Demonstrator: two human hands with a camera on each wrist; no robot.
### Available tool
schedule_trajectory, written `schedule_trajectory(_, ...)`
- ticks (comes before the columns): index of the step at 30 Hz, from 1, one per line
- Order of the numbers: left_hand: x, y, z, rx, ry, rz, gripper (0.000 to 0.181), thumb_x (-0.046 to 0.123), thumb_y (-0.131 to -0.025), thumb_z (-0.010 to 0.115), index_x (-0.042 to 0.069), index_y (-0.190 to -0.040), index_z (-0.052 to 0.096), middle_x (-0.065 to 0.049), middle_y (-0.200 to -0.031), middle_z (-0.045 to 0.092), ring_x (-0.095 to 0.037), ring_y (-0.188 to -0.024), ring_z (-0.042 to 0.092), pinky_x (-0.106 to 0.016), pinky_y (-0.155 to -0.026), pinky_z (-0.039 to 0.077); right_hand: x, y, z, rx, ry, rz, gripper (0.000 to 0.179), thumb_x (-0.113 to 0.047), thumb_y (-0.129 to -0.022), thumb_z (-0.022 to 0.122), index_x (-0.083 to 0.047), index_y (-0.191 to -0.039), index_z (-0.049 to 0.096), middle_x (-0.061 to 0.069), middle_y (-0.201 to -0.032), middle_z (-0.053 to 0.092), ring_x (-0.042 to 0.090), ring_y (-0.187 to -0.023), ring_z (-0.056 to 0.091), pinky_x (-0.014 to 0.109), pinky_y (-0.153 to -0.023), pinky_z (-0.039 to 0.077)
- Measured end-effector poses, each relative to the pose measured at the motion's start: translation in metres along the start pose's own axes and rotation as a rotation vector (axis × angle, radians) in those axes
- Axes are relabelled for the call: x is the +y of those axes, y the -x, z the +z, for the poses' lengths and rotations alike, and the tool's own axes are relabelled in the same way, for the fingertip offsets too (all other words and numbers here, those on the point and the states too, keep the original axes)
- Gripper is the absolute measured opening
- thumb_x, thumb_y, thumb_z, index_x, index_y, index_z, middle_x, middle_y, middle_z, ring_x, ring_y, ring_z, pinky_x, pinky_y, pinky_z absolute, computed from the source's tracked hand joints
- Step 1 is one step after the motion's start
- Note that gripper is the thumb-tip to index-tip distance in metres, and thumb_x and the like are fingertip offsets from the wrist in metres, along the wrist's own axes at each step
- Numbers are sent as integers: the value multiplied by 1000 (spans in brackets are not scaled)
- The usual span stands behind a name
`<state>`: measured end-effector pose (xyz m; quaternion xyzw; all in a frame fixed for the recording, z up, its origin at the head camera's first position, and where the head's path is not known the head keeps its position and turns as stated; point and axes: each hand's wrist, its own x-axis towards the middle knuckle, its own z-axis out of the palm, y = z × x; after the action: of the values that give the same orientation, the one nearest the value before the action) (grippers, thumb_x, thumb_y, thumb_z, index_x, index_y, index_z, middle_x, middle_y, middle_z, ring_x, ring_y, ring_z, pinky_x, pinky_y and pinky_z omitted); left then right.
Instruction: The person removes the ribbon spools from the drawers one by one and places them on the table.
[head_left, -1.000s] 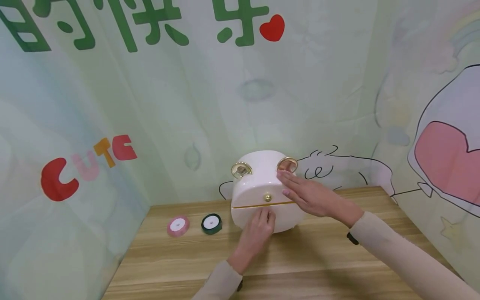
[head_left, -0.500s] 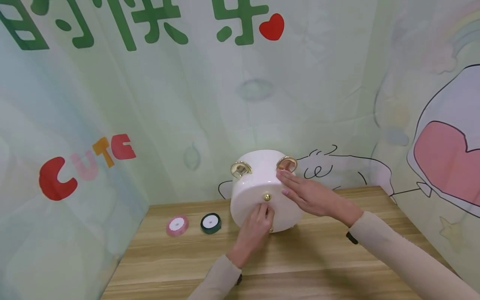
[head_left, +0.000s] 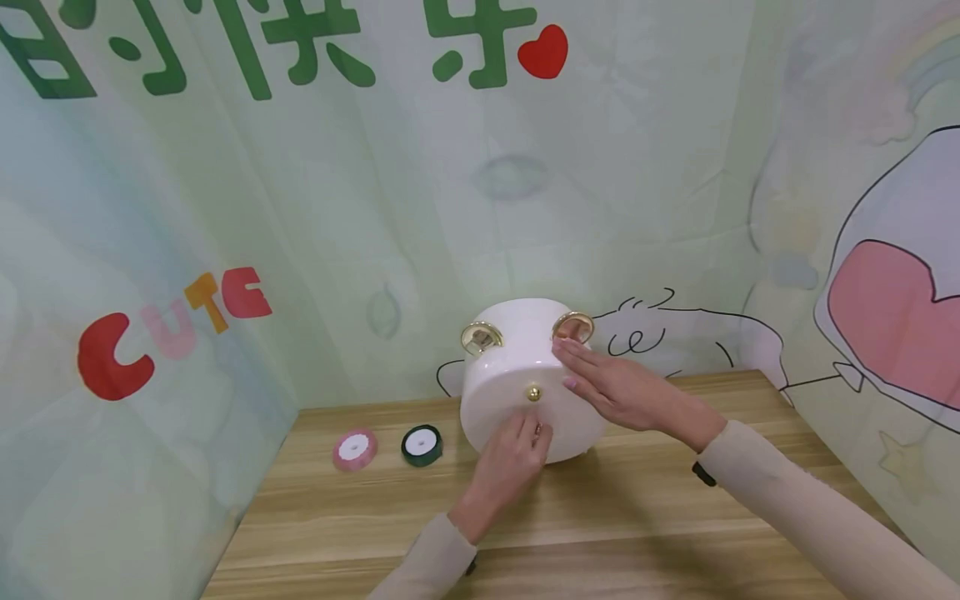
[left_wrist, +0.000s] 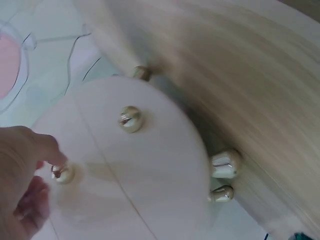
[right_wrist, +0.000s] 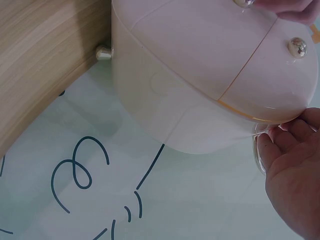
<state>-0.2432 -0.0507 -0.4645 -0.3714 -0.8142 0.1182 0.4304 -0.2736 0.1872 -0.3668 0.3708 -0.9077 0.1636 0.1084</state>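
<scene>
A white round drawer box (head_left: 495,392) with gold ears and gold knobs stands on the wooden table. My left hand (head_left: 512,458) is at its front, with thumb and finger pinching the middle drawer knob (left_wrist: 62,173). Below that, in the left wrist view, a lower knob (left_wrist: 131,119) shows on its own panel. The right hand (head_left: 618,387) lies with straight fingers against the upper right of the box, its fingertips by the right ear (head_left: 573,327). From the right wrist view, a thin orange line (right_wrist: 247,62) runs along a drawer seam near the top knob (right_wrist: 297,47).
To the left of the box lie a pink ribbon spool (head_left: 356,450) and a dark green ribbon spool (head_left: 422,446) on the table (head_left: 337,525). A printed backdrop (head_left: 390,217) rises close behind the box. Short gold feet (left_wrist: 225,164) support the box.
An orange line across the front, seen a second ago in the head view, is gone there; the middle drawer now sits flush. The left hand has shifted slightly down; the right stays in place.
</scene>
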Motion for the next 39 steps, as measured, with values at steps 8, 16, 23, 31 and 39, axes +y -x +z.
schedule_trajectory(8,7,16,5,-6,-136,225,64,2,-112,14,21,-105,74,3,-106,75,-10,-98,69,-19,-83,58,-1,2,1,-3,2,8,57,-34,-112,45,-10,-163,36,9,-171,34,30,-158,36,53,-122,41)
schedule_trajectory(16,14,26,17,-17,-139,239,56,6,-111,20,23,-99,72,8,-95,68,-7,-86,64,-18,-69,53,-2,3,2,-1,1,13,57,-34,-112,45,-11,-163,35,9,-171,34,30,-158,36,53,-121,41)
schedule_trajectory(23,15,27,25,-83,-163,280,39,13,-109,35,23,-103,73,7,-100,68,-6,-86,64,-17,-69,52,0,4,2,8,8,9,57,-35,-112,45,-12,-163,36,9,-171,34,29,-158,37,52,-122,41)
schedule_trajectory(31,18,27,33,-139,-243,329,39,10,-109,37,22,-109,74,5,-106,69,-6,-87,65,-16,-69,51,0,3,0,2,2,11,57,-36,-113,44,-12,-164,35,8,-171,34,29,-158,37,53,-122,41)
schedule_trajectory(39,19,24,39,-64,-268,317,65,-4,-108,15,19,-102,75,3,-99,67,-9,-85,64,-18,-68,51,-3,-1,-2,1,15,-6,57,-35,-112,44,-10,-163,35,9,-171,35,29,-157,38,52,-121,41)
